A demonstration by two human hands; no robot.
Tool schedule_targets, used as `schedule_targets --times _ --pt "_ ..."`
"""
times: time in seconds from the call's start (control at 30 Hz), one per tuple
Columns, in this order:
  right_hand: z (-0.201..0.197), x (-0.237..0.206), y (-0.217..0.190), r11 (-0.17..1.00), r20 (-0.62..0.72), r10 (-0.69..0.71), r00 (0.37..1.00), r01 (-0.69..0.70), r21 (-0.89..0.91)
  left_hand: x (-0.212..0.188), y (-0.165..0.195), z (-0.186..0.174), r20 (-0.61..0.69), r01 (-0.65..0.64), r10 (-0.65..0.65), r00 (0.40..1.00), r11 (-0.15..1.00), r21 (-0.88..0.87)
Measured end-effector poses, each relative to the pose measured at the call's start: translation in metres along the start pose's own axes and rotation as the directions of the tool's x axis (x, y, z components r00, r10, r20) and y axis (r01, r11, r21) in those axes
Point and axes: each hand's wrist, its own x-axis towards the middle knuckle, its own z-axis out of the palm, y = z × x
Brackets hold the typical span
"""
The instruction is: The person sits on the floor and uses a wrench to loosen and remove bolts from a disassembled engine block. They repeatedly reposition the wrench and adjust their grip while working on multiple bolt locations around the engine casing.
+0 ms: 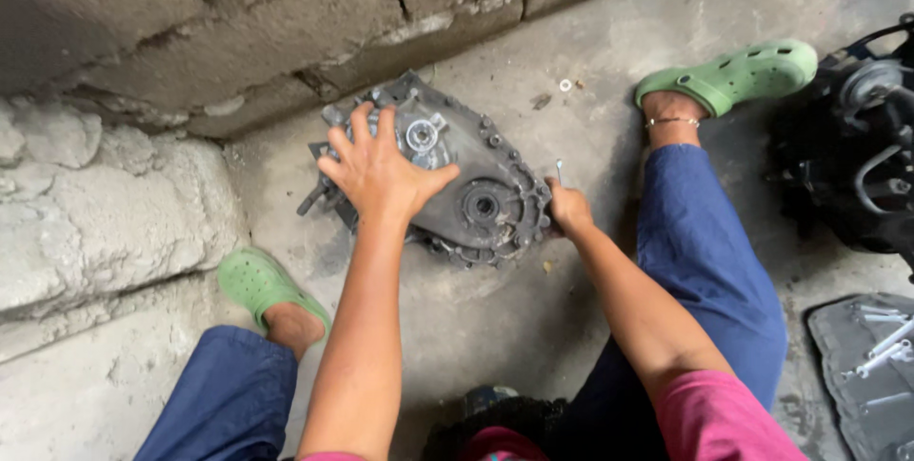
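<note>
- While the person sits on the concrete floor (533, 328) with legs spread, the left hand (379, 173) reaches forward on a nearly straight arm and lies palm-down on the grey metal housing cover (476, 185), fingers spread wide and pointing toward 12 o'clock, thumb out toward 3 o'clock.
- That hand covers the upper-left part of the cover, just beside a small round silver hub (422, 134).
- At the cover's 3 o'clock edge, the right hand (568, 207) is curled shut on a thin silver tool (559, 171), whose tip sticks up toward 12 o'clock above the knuckles; the forearm runs back toward 5 o'clock.
- Lying flat on the floor near the block wall (238, 32), the cover has its long axis running from about 10 o'clock to 4 o'clock, the narrower end pointing toward the wall.
- A dark round boss (483, 204) sits in its lower right half, and bolt lugs ring the rim.
- One green clog (257, 285) rests at 8 o'clock of the cover, the other green clog (733, 75) at 2 o'clock.
- A small washer (566, 85) lies on the floor at 1 o'clock of the cover, apart from it.
- At the far right stands a black engine assembly (857, 156); below it, a grey tray (871, 366) holds silver tools.
</note>
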Motion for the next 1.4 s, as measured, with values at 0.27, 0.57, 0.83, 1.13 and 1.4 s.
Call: schedule_targets --times 0.27,0.57,0.83,1.13,1.4 --pt "0.001 -0.019 -0.013 0.993 -0.029 -0.042 0.999 0.039 -0.107 -0.005 -0.005 -0.009 0.015 0.023 -0.025 1.000 0.997 0.071" --pt "0.039 0.032 -0.056 0.846 -0.125 -0.402 0.907 0.315 -0.430 -0.041 -0.048 -0.004 -0.203 0.187 -0.182 0.962 0.982 0.005" --pt "0.034 0.022 -0.059 0.887 -0.278 -0.415 0.866 0.316 -0.337 -0.066 -0.090 0.028 -0.487 0.024 -0.201 0.850 0.938 -0.346" --pt "0.031 0.037 -0.046 0.829 -0.357 -0.533 0.767 0.390 -0.400 -0.034 -0.079 0.056 -0.588 0.020 -0.297 0.752 0.902 -0.430" --pt "0.042 0.020 -0.039 0.881 -0.449 -0.473 0.758 0.415 -0.226 -0.017 -0.084 0.056 -0.500 0.073 -0.352 0.791 0.867 -0.494"
